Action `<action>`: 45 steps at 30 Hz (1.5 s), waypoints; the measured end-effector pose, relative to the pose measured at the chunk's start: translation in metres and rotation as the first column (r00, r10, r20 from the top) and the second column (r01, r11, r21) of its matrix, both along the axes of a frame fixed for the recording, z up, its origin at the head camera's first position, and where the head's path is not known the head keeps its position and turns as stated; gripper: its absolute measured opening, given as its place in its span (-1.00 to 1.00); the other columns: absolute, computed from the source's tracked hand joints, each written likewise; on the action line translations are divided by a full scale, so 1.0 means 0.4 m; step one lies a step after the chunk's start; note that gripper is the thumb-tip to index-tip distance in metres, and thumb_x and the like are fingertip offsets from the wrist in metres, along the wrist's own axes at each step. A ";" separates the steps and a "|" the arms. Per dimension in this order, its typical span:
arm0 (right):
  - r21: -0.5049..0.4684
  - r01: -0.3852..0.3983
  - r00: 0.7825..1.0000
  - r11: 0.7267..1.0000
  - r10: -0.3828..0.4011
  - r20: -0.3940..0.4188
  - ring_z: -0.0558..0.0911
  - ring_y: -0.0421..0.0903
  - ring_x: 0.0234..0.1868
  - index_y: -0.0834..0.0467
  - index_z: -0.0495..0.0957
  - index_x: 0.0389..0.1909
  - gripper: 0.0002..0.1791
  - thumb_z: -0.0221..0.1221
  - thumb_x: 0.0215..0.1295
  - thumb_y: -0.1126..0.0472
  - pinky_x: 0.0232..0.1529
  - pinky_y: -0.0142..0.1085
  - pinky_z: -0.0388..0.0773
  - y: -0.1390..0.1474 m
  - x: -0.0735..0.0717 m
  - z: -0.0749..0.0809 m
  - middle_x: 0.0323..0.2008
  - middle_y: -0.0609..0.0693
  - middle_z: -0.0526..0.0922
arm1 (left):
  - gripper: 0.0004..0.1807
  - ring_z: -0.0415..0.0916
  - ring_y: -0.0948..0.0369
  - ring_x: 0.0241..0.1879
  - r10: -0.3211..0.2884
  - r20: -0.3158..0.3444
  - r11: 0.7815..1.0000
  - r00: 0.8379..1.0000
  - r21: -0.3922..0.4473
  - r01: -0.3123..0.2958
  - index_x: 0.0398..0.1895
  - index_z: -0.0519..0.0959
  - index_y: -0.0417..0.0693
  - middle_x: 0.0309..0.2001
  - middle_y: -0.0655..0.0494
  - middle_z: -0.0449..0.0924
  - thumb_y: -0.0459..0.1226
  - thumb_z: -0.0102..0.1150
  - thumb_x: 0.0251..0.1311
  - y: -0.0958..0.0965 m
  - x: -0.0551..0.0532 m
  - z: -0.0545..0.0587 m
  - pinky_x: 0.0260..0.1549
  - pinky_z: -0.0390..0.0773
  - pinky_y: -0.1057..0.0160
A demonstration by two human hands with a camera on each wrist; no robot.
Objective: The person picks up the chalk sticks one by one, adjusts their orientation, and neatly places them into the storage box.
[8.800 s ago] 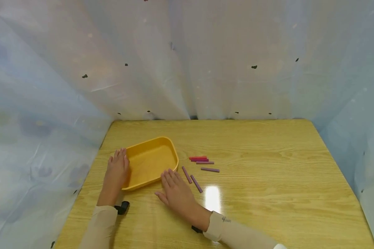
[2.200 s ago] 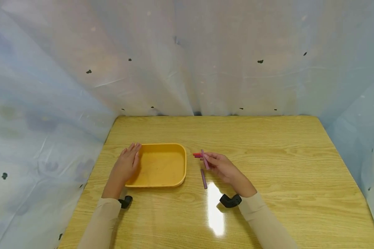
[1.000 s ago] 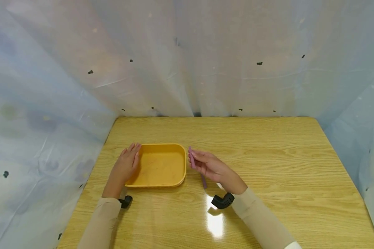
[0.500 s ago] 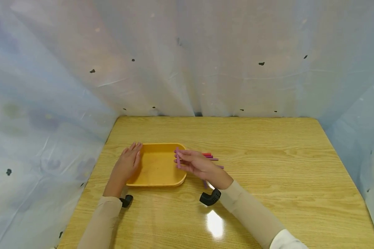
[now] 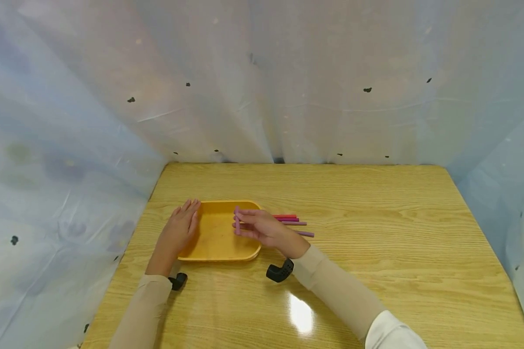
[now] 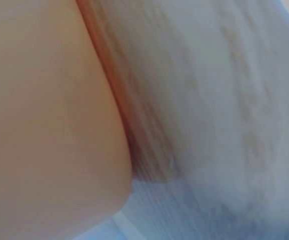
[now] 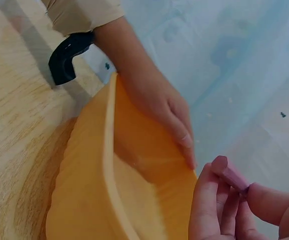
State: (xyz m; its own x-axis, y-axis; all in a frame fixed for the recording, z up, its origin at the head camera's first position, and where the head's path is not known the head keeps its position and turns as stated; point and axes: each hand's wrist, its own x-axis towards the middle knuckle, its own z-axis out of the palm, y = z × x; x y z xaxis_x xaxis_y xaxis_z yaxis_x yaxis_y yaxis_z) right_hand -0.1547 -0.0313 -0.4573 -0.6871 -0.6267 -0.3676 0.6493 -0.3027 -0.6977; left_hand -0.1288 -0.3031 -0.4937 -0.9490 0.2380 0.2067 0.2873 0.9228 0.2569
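Observation:
A yellow-orange plastic tray (image 5: 218,259) with rounded corners stands on the table's left half. My left hand (image 5: 177,231) rests on its left side with straight fingers over the rim; the right wrist view shows the same hand (image 7: 154,97) against the tray's wall (image 7: 109,165). Over the tray's right part, my right hand (image 5: 262,227) pinches a purple six-sided stick (image 5: 237,220) between thumb and fingers. That stick (image 7: 229,175) shows a blunt end in the right wrist view. The left wrist view is mostly blurred sleeve and tabletop.
Right of the tray lie a red stick (image 5: 288,216), a magenta stick (image 5: 293,219), and purple sticks (image 5: 305,234), partly hidden by my right hand. The wooden table (image 5: 375,252) is enclosed by pale plastic sheeting (image 5: 314,87). A black wrist mount (image 5: 280,271) hangs under my right wrist.
My right hand has carried the purple stick leftward from beside the tray to over it. The left hand stays on the rim. Since the oldest frame, the tray has turned straighter.

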 end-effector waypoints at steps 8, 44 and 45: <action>0.049 -0.017 1.000 0.999 0.017 0.005 0.57 0.07 -0.02 0.38 0.34 0.20 -0.59 0.00 0.37 0.31 0.01 -0.17 0.50 -0.051 -0.017 -0.012 -0.14 0.13 0.55 | -0.53 0.08 -0.04 0.34 -0.002 -0.001 1.000 1.000 0.005 0.002 0.34 0.24 -0.21 0.31 -0.13 0.24 -0.27 -0.17 0.41 -0.007 0.001 -0.005 0.27 0.03 -0.11; 0.356 0.109 0.994 0.928 -0.097 -0.051 0.66 0.01 -0.31 0.45 0.49 0.00 -0.69 0.03 0.35 0.33 -0.23 -0.21 0.62 -0.141 -0.009 -0.092 -0.13 0.32 0.59 | -0.54 0.10 -0.06 0.32 0.005 -0.007 1.000 1.000 -0.001 -0.005 0.32 0.27 -0.22 0.30 -0.14 0.26 -0.27 -0.16 0.40 -0.003 -0.009 -0.008 0.25 0.07 -0.13; 0.361 0.113 0.994 0.926 -0.102 -0.049 0.65 -0.02 -0.34 0.45 0.49 0.00 -0.70 0.03 0.35 0.33 -0.23 -0.20 0.62 -0.142 -0.009 -0.092 -0.13 0.32 0.60 | -0.54 0.11 -0.06 0.32 0.004 -0.009 1.000 1.000 0.001 -0.004 0.32 0.28 -0.22 0.30 -0.14 0.27 -0.27 -0.16 0.40 -0.003 -0.009 -0.009 0.25 0.07 -0.13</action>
